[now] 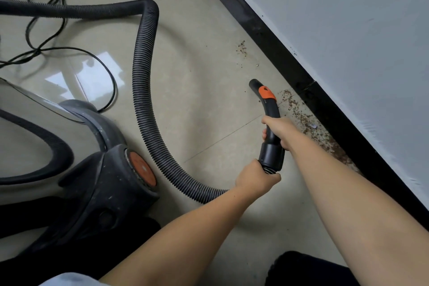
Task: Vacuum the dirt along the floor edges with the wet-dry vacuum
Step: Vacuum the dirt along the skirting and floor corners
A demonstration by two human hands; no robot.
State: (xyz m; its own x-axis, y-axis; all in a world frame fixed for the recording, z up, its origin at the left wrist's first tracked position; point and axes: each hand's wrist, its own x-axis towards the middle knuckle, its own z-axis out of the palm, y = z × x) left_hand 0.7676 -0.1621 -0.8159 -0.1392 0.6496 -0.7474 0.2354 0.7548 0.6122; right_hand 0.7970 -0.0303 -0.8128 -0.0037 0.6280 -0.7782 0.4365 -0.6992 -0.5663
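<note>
The wet-dry vacuum (99,176), steel drum with a black top and orange button, stands at the lower left. Its ribbed black hose (144,81) loops over the beige tile floor to a curved black nozzle handle (270,114) with an orange slider. My right hand (278,131) grips that handle in the middle. My left hand (255,176) grips the hose end just behind the handle's cuff. The nozzle mouth points up-left, just left of a band of brown dirt (308,121) lying along the black baseboard (325,102). A smaller dirt patch (242,47) lies farther along.
A thin black power cord (69,51) lies in loose loops on the floor at the upper left. A pale wall (348,18) rises above the baseboard on the right. My dark trouser legs show at the bottom edge.
</note>
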